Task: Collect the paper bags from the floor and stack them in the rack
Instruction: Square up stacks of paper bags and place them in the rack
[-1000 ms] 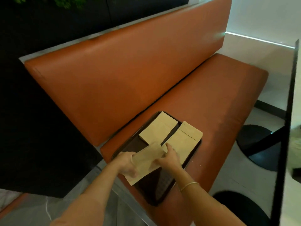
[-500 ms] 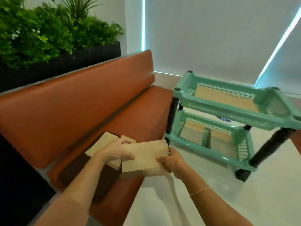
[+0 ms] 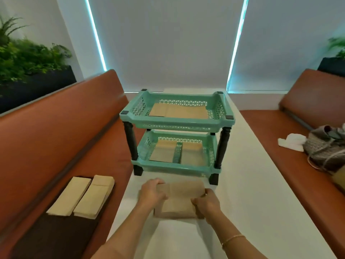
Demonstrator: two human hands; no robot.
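I hold a stack of brown paper bags [image 3: 179,200] flat over the white table, just in front of the rack. My left hand [image 3: 151,193] grips its left end and my right hand [image 3: 207,203] grips its right end. The green two-tier rack [image 3: 177,126] stands on the table beyond the bags. Its top shelf holds flat paper bags [image 3: 178,111]. Two piles of bags [image 3: 176,153] lie side by side on the lower shelf. Two more piles of paper bags [image 3: 81,196] rest on a dark tray [image 3: 56,234] on the left bench.
Orange benches run along both sides of the white table [image 3: 252,202]. On the right bench lie a woven grey bag [image 3: 326,148] and a white cloth [image 3: 292,142]. Green plants in a dark planter [image 3: 28,58] sit behind the left bench.
My view swung from the left bench to the table. Both hands carried the stack of bags from over the tray to the table in front of the rack.
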